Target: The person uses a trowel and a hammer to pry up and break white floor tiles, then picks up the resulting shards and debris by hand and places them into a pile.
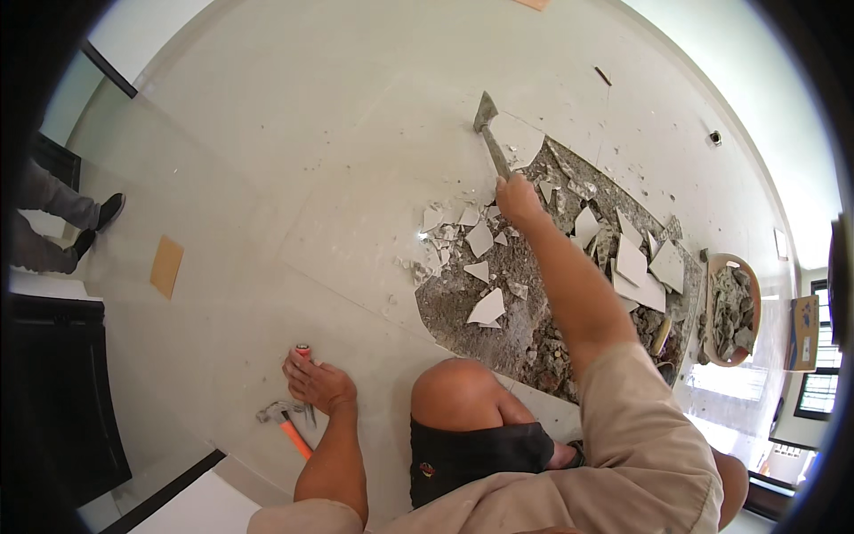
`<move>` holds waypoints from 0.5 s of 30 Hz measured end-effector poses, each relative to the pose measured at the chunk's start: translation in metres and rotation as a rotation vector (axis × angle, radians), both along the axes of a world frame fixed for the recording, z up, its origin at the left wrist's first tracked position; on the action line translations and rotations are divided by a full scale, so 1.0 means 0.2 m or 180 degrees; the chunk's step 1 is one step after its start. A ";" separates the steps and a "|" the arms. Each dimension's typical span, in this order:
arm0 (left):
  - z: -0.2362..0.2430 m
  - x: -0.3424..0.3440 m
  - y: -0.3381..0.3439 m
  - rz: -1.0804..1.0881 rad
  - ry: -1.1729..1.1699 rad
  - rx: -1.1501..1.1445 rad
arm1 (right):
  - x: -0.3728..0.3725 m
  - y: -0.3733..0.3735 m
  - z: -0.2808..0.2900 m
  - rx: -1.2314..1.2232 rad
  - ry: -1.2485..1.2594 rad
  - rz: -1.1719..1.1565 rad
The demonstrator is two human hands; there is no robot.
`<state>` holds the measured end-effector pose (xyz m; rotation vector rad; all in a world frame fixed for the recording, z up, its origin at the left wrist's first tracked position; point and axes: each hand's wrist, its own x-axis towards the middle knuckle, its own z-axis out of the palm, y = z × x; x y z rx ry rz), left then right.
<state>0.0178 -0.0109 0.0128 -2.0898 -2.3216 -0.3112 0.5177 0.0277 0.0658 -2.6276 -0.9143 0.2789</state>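
Observation:
My right hand (pixel 516 198) grips the handle of a metal hammer with a broad bladed head (pixel 486 111), which is over a cracked white tile piece (pixel 516 138) at the edge of the broken-up patch (pixel 445 311) of grey rubble. My left hand (pixel 316 383) has its fingers round a red-handled tool (pixel 302 351), probably a chisel, low on the white tiled floor (pixel 338 196); much of the tool is hidden. Beside it lies a claw hammer (pixel 292 434) with an orange handle. Broken white shards (pixel 485 307) are scattered over the patch.
A tub (pixel 734 311) of debris and a cardboard box (pixel 801 334) stand at the right. Another person's legs (pixel 76 218) are at the far left, near a tan square (pixel 167 265) and a black piece of furniture (pixel 62 383). My bent knee (pixel 454 392) is beside the rubble.

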 end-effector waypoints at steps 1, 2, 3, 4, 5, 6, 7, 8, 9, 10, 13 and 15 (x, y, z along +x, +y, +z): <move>0.00 -0.05 0.01 0.0029 0.0066 0.0013 | -0.06 0.03 0.04 0.0013 0.0066 0.0029; 0.01 -0.12 0.02 0.0070 0.0204 0.0057 | -0.13 0.07 0.19 -0.0099 0.0601 0.0048; 0.01 -0.13 0.02 0.0090 0.0287 0.0091 | -0.16 0.09 0.30 -0.0224 0.1081 0.0049; 0.02 -0.12 0.02 0.0084 0.0277 0.0086 | -0.16 0.08 0.33 -0.0029 0.1271 -0.0214; 0.03 -0.09 0.02 0.0073 0.0226 0.0055 | -0.14 0.04 0.29 -0.0037 0.1243 -0.0235; 0.03 -0.07 0.02 0.0064 0.0179 0.0025 | -0.12 -0.01 0.20 0.0381 0.0458 -0.0321; 0.02 -0.06 0.02 0.0055 0.0165 0.0030 | -0.10 -0.04 0.13 0.0804 -0.0321 -0.0391; 0.00 -0.05 0.02 0.0060 0.0122 0.0014 | -0.06 -0.08 0.09 0.0798 -0.0328 -0.0406; -0.01 -0.05 0.02 0.0064 0.0077 -0.0002 | -0.01 -0.13 0.06 0.0497 -0.0235 -0.0244; -0.01 -0.05 0.01 0.0032 0.0063 -0.0027 | 0.03 -0.18 0.05 0.0175 -0.0147 -0.0098; 0.04 -0.12 0.02 0.0274 0.0370 -0.0145 | -0.10 -0.06 0.37 0.0015 0.1445 -0.0504; 0.03 -0.05 0.01 0.0170 0.0257 -0.0138 | 0.01 -0.11 0.17 0.0440 0.0421 -0.0383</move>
